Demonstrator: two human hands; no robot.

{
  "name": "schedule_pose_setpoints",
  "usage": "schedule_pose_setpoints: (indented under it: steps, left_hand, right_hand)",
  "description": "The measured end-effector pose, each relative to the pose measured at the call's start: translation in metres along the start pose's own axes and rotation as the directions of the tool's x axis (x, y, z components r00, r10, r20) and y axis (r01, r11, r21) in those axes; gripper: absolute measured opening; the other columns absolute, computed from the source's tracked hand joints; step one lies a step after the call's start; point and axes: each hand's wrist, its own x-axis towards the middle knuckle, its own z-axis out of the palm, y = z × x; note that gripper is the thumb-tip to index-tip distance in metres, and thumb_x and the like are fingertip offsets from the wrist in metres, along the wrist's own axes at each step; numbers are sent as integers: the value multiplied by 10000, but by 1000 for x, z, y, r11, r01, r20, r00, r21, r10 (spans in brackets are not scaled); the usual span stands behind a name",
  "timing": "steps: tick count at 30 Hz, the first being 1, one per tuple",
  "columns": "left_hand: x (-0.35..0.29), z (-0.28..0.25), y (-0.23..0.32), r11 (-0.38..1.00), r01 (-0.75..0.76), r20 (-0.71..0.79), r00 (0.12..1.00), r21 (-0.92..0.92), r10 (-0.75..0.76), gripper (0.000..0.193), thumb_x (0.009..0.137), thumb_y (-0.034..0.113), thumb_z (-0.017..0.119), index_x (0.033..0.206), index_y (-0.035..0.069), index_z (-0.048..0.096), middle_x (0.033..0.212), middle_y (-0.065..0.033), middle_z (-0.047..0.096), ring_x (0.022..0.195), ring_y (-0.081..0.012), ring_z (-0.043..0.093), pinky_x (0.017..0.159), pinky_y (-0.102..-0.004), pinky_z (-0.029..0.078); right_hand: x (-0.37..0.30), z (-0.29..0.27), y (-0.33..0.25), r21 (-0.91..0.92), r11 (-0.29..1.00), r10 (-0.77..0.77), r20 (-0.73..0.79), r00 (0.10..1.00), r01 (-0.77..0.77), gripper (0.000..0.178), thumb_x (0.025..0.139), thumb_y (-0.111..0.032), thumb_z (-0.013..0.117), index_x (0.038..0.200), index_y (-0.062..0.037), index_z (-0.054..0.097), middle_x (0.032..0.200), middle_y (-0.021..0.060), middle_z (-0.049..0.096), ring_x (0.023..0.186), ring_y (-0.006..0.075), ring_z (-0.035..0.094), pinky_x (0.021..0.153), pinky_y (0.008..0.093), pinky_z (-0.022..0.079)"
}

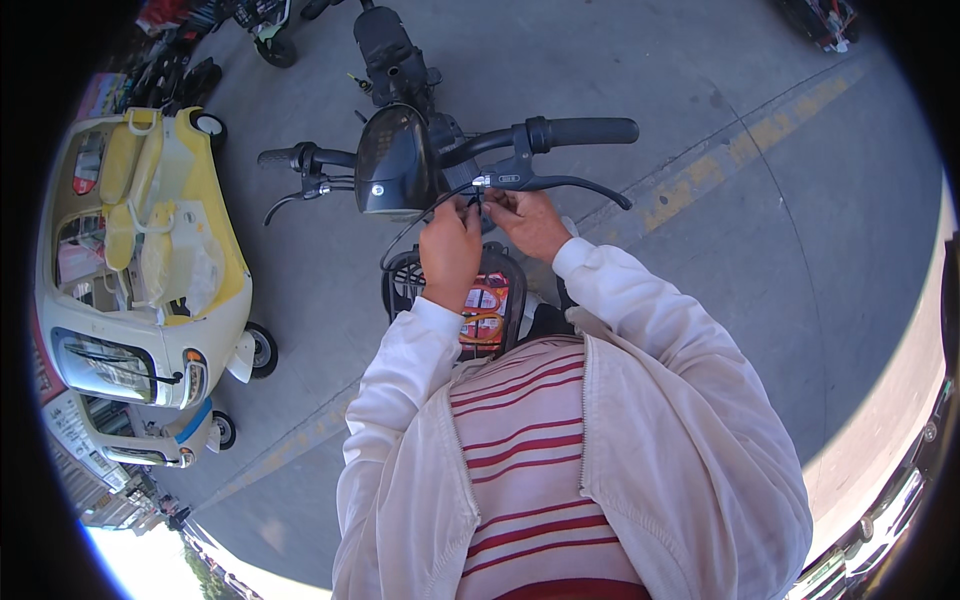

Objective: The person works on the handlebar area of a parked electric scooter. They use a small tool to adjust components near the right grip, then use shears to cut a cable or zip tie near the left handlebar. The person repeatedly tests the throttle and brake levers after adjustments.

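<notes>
In front of me stands a dark electric bike with its black front cowl turned my way. My left hand and my right hand meet just below the brake lever on the right-hand handlebar. Fingers of both are pinched around a thin black cable near the lever's silver adjuster. Another black cable curves from the adjuster down past my left hand. Just under my hands is the black front basket, holding red and orange packages. My fingertips are partly hidden.
The handlebar's other end carries a second brake lever; the black seat lies beyond. A yellow and white three-wheeler stands at left, with another nearer. More parked bikes line the far left. A worn yellow line crosses the pavement.
</notes>
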Motion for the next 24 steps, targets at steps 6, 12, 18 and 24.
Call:
schedule_pose_setpoints:
  steps: [6, 12, 18, 24]
  left_hand:
    - [2, -4, 3, 1000, -5, 11, 1000, -11, 5, 285, 917, 170, 654, 1149, 5, 654, 807, -178, 728, 721, -333, 717, 673, -407, 552]
    - [2, -8, 2, 997, -41, 17, 999, -71, 42, 261, 925, 130, 643, 1146, -9, 658, 778, -165, 732, 657, -253, 729, 627, -345, 547]
    - [0, -7, -3, 967, 73, 82, 995, -242, -54, 207, 953, 117, 620, 1101, -24, 655, 799, -125, 742, 618, -160, 707, 596, -279, 539]
    - [-3, -16, -1, 884, 231, 227, 963, -406, -148, 213, 960, 134, 633, 1070, -44, 672, 849, -85, 729, 648, -110, 667, 610, -249, 537]
  right_hand:
    - [-3, -5, 4, 79, 995, 54, 130, 990, -65, 166, 888, -13, 589, 1053, -12, 605, 954, 62, 650, 737, 120, 575, 712, 301, 487]
    - [2, -4, -13, 53, 977, 190, 246, 950, -209, 222, 891, -67, 603, 1108, -19, 595, 1012, 41, 619, 784, 104, 571, 715, 296, 486]
    - [-1, -10, -3, 118, 948, 258, 249, 933, -294, 196, 911, -98, 627, 1084, -8, 608, 927, 19, 619, 750, 96, 550, 685, 265, 472]
    - [-14, -11, -8, 192, 935, 271, 158, 949, -299, 166, 906, -124, 668, 1017, -6, 634, 850, 6, 613, 720, 86, 543, 657, 255, 464]
